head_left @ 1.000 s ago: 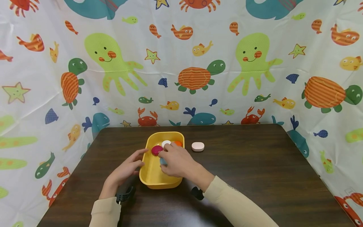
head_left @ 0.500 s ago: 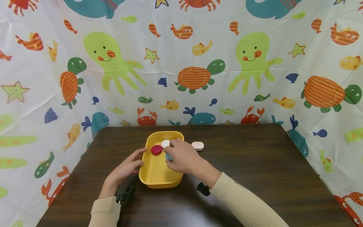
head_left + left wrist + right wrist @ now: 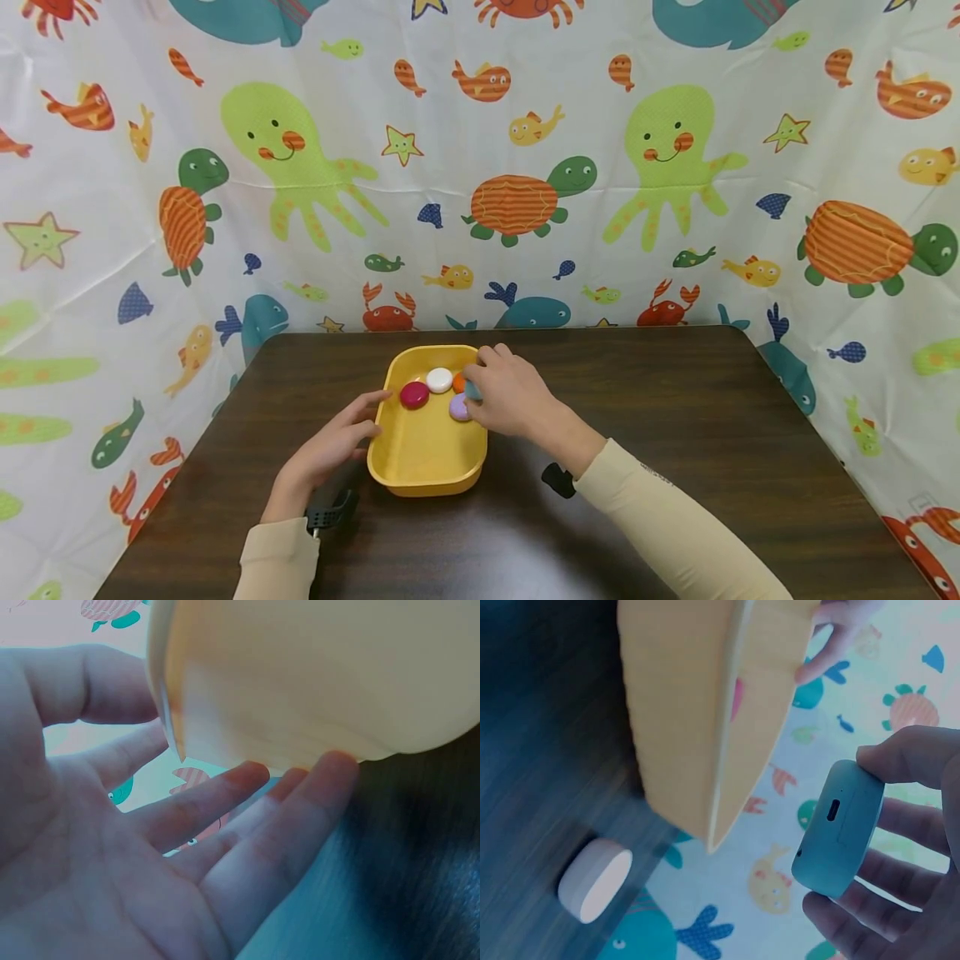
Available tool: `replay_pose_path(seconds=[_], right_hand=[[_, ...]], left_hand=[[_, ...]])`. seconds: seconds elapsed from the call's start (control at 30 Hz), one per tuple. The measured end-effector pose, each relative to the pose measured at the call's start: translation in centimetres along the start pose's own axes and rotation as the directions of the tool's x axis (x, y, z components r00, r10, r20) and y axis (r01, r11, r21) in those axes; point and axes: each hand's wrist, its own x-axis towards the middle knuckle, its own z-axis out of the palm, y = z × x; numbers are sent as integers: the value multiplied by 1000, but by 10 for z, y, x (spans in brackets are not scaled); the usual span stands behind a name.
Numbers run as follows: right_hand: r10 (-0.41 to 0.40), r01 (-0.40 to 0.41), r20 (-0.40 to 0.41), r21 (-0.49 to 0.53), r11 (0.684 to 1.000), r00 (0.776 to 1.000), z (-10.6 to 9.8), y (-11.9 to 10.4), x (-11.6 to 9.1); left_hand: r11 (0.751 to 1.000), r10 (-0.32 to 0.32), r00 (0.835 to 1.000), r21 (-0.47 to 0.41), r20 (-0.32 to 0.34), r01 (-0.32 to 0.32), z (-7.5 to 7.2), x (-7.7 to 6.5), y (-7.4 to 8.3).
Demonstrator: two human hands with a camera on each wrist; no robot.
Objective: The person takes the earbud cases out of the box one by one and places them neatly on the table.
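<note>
A light-blue earbud case with a small charging port is pinched between the thumb and fingertips of my right hand. In the head view that hand is over the right rim of the yellow tub, and the case is mostly covered by it. My left hand touches the tub's left side with extended fingertips. Inside the tub lie a magenta case, a white case, a partly covered orange one and a lilac one.
On the dark wooden table, a pale pink case stands beside the tub's right side; my right hand hides it in the head view. A white curtain printed with sea animals hangs behind the table.
My right hand has moved rightward and up from inside the tub to its right rim, carrying the light-blue case. The orange and lilac cases have come into sight. The left hand stays put.
</note>
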Motion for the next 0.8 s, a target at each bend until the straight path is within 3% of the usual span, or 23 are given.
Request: replay_pose_path(seconds=[0.4,0.8], right_hand=[[101,-101,-18,-13,995,995,-1,29,3],[175,-175,21,2,985,984,0,60,1]], left_hand=[[1000,3,1000,-7,6,-3,0,0,-1],[1000,5,1000,-24,3,-5,-1,1,-2]])
